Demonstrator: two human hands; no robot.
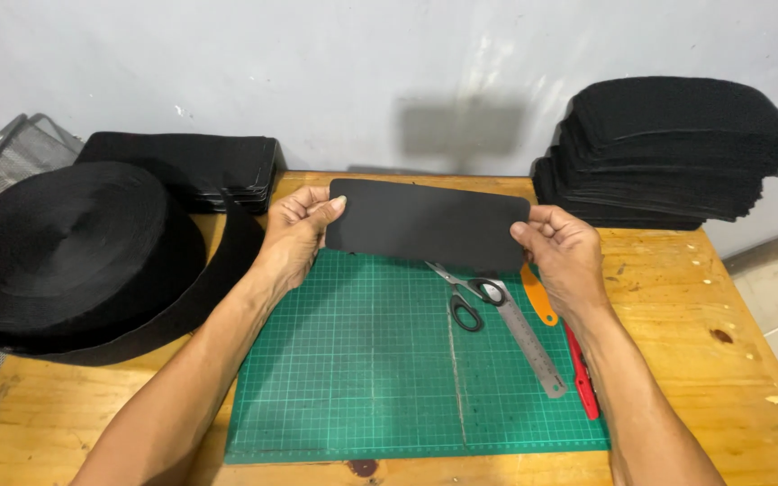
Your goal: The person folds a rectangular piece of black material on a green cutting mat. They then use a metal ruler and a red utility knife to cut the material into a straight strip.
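Observation:
A flat black rectangular piece with rounded corners is held up over the far edge of the green cutting mat. My left hand grips its left end, thumb on the front. At its right end, my right hand pinches the piece. Just below it on the mat lie black-handled scissors and a steel ruler.
A large roll of black strap sits at the left of the wooden table. Stacks of black pieces stand at the back left and back right. An orange tool and a red cutter lie by the mat. A wire basket is at far left.

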